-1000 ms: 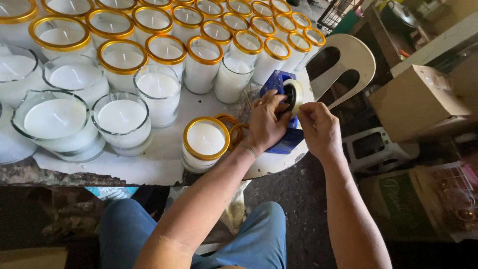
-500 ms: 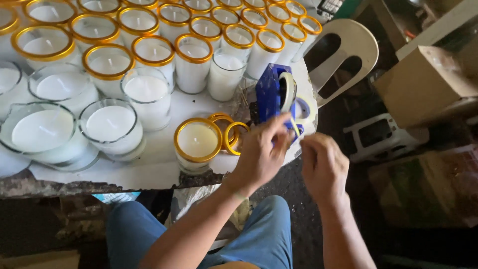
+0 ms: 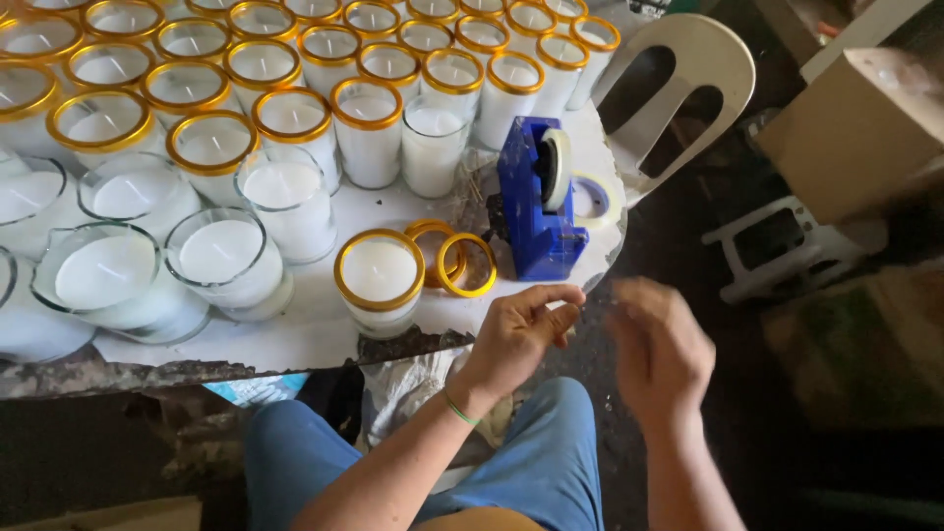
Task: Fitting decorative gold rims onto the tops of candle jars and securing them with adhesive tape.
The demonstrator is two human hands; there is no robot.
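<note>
My left hand (image 3: pixel 521 334) hovers just off the table's front edge, thumb and forefinger pinched on a short strip of clear tape (image 3: pixel 593 288) that is faint and hard to see. My right hand (image 3: pixel 661 352) is beside it on the right, blurred by motion, with its back toward me and its fingertips near the strip's other end. A blue tape dispenser (image 3: pixel 534 202) with a tape roll stands on the white table (image 3: pixel 295 329) just beyond both hands. Two loose gold rings (image 3: pixel 454 261) lie left of it, next to a gold-rimmed glass candle (image 3: pixel 379 278).
Many white candles in glasses fill the table's back and left: several gold-rimmed ones (image 3: pixel 285 123) and plain clear ones (image 3: pixel 226 258). A spare tape roll (image 3: pixel 595 200) lies by the dispenser. A white plastic chair (image 3: pixel 688 88), a small stool (image 3: pixel 777 246) and a cardboard box (image 3: pixel 851 128) stand to the right.
Both hands have drawn back from the tape dispenser toward me, off the table's edge. They have moved apart, and the right hand is still moving.
</note>
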